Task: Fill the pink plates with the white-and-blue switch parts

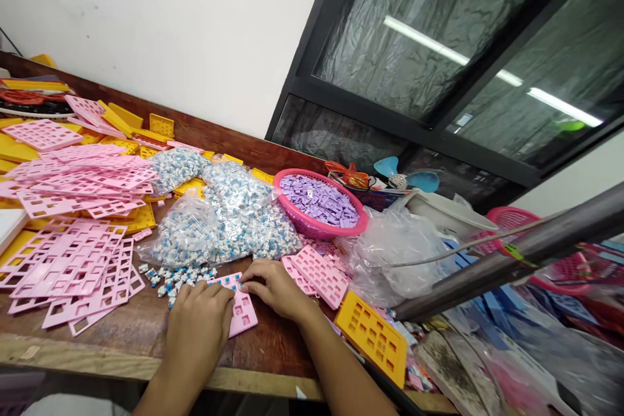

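both hands flat on a small pink plate [242, 309] at the table's [131, 328] near edge, left hand [199, 325] pressing down on it, right hand [273, 286] pinching its top edge, loose white-blue switches [170, 276] just beside, pink basket [319, 205] of purple caps behind

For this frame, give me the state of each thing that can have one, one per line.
Small pink plastic grid plate: flat on wooden table, partly covered by both hands.
Left hand: resting on plate.
Right hand: fingertips on plate's far edge.
Pink plastic basket: upright, full of purple pieces.
Clear bags of blue-white parts: lying heaped.
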Demonstrator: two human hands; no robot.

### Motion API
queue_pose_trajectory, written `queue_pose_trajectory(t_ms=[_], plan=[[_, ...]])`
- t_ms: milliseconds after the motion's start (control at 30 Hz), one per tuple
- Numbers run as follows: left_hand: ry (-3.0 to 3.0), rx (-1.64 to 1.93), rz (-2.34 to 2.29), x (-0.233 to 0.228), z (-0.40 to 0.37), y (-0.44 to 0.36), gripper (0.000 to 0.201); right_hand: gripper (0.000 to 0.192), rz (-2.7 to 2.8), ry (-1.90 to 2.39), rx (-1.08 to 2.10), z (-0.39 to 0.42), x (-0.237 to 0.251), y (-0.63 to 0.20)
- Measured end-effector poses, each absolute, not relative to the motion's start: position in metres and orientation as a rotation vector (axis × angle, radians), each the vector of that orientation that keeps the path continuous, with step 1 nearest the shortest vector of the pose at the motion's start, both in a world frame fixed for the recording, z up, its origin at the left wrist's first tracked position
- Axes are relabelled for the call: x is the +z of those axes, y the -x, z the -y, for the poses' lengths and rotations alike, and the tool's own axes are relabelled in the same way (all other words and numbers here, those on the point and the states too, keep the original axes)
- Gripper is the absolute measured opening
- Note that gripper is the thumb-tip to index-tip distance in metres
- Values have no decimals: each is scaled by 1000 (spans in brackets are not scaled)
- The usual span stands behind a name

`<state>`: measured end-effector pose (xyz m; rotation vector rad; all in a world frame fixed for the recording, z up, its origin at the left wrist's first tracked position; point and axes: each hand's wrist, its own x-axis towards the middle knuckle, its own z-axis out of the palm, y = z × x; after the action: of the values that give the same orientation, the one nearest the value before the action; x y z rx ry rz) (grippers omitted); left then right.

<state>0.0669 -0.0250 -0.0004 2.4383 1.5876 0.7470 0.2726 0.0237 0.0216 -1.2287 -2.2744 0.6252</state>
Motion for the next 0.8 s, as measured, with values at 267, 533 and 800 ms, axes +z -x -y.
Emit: queue_pose_trajectory(t_ms=[267,533,800], plan=[[-2477,708,-1590,2,23,-71,26,5,2270,1198,605,-22,19,-270],[-2544,584,-1618,8,23,-72,28,8,2216,1274,699,-25,15,-270],[-2626,715,-1561,-1,41,-86,25,10,2216,1218,760,-29,18,-274]])
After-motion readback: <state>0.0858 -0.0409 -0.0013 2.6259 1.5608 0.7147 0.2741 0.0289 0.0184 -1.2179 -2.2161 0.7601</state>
